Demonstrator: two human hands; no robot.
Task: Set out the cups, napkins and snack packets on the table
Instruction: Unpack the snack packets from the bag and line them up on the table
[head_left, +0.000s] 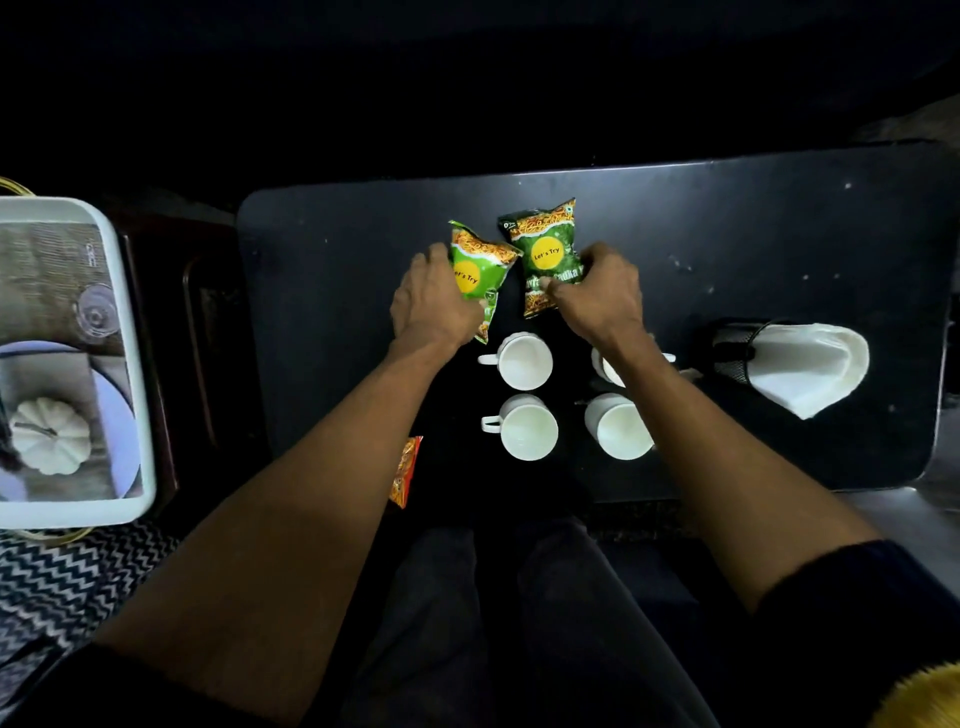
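While both hands reach fwd over the cups, each has a snack pkt: left hand (434, 301) has its fingers wrapped on the left edge of the light green pkt (480, 273), right hand (597, 296) pinches the lower right part of the dark green pkt (545, 254). Both sets of fingers are closed on foil, not wide. Pkts sit side by side at mid worktop (753, 234), just past the cups, top corners nearly touching; can't tell if they are flat on the surface or a bit lifted. Key relation: long axes run roughly away from the person, light green one tilted slightly to the right, dark one closer to straight, and each pkt lies just inboard of its own hand, so any shift is a small wrist turn or slide, no crossing of arms. Four white cups (524, 361) stand in a 2x2 block nearer the body, the far-right cup partly hidden under the right forearm. Napkins (810, 364) in a black mesh holder (732, 351) lie at the right, well apart from the pkts. An orange pkt (405, 473) peeks out by the left forearm at the near edge, prob. not yet placed. Judged: cups and napkins done, pkts being lined up. Risk: forearm knocks a cup on the way back.
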